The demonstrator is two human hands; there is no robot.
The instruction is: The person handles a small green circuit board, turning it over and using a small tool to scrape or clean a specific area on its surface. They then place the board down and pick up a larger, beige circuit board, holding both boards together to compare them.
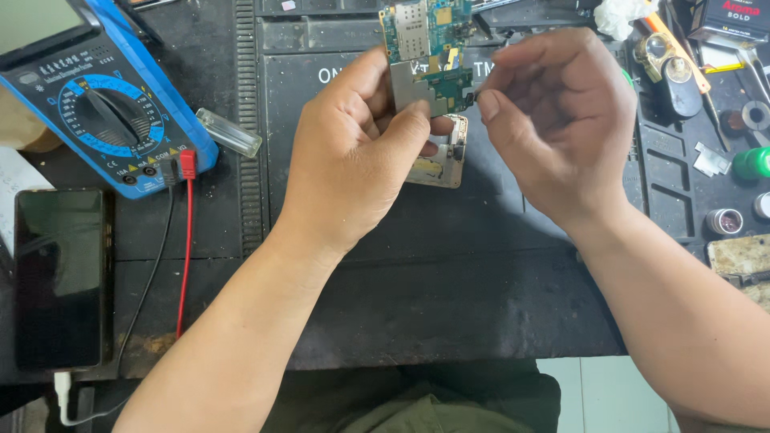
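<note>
In left hand (361, 152): green circuit board (425, 48), metal shields, upright.

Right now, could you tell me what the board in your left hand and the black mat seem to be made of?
Circuit board: seemingly rigid green laminate with dull silver metal shields. Work mat: probably rubber or silicone, matte black with moulded ridges and trays.

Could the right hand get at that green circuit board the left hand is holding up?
Probably yes. The right hand has its fingertips right at the edge of the circuit board, which the left hand grips only at its lower end; nothing lies between them.
</note>
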